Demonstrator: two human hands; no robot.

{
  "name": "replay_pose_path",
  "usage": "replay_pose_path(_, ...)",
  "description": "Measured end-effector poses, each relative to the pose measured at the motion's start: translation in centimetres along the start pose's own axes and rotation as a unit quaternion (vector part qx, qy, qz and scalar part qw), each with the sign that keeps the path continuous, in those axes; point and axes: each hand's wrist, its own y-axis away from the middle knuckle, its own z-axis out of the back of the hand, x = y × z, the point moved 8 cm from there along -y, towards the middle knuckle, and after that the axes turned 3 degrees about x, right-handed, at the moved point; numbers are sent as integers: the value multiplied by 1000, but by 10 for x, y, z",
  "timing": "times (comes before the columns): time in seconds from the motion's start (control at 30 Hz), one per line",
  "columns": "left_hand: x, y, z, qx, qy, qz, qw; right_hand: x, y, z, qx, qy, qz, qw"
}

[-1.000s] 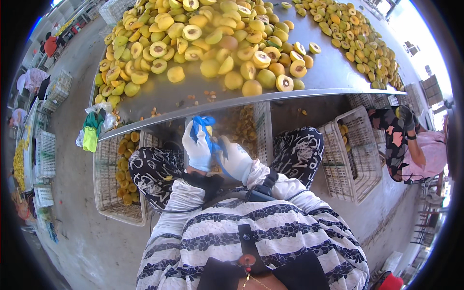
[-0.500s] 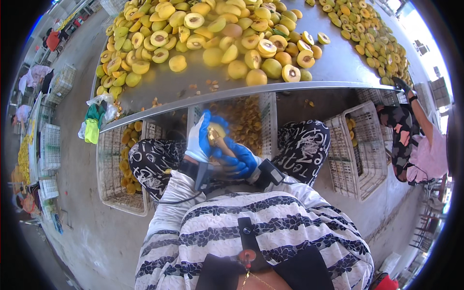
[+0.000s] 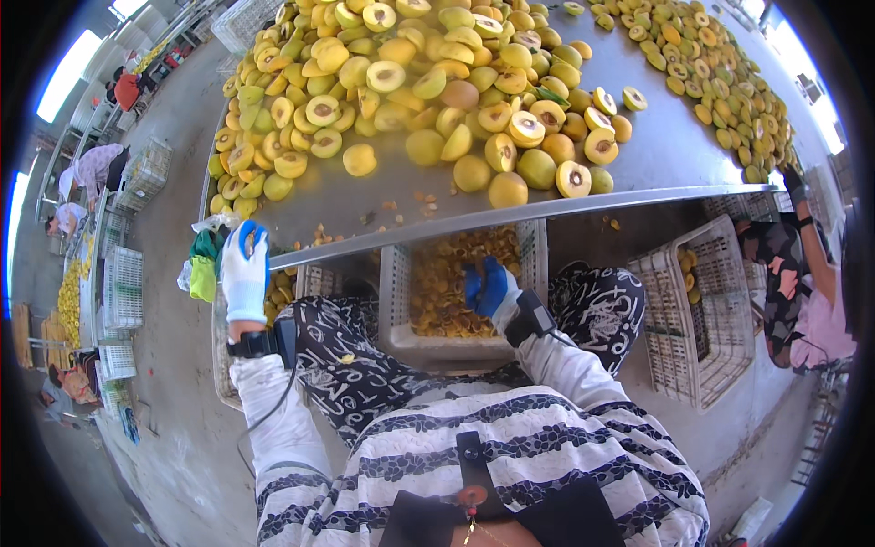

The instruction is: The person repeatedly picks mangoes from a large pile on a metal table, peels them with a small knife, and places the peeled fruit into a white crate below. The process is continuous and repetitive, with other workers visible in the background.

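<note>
My left hand [image 3: 246,273], in a white glove with blue palm and fingers, is stretched out at the front left edge of the metal table [image 3: 437,208]. Its fingers look parted around a gap, and I see no fruit in them. Beneath it is a crate holding yellow fruit pieces, partly hidden. My right hand [image 3: 492,290], gloved alike, hovers over a white crate [image 3: 447,346] of orange-brown fruit scraps [image 3: 456,305]. Its fingers are curled, and what they hold is hidden. Beyond the edge lies a heap of yellow peaches [image 3: 424,146], many cut in half.
A green bag [image 3: 203,269] hangs at the table's left corner. On the right stands another white crate [image 3: 674,310] with some fruit, beside a co-worker's arm [image 3: 818,251]. A second peach heap [image 3: 720,100] lies at the far right. Other people and crates are at the left.
My hands were together over the scraps crate around a peach piece. The left has moved out to the table's left corner; the right has moved slightly right. The peach piece is no longer visible between them.
</note>
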Motion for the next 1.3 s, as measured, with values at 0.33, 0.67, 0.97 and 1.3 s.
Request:
replay_pose_path(0.33,-111,-119,-193,218,-172,-39,960,-3,51,-56,72,256,-107,958)
replay_pose_path(0.67,-109,-7,-138,303,730,146,595,39,23,-66,-32,921,245,301)
replay_pose_path(0.97,-89,60,-143,126,746,218,616,3,72,-64,86,572,79,812)
replay_pose_path(1.3,-140,92,-119,33,621,75,779,-14,162,-150,171,521,265,793)
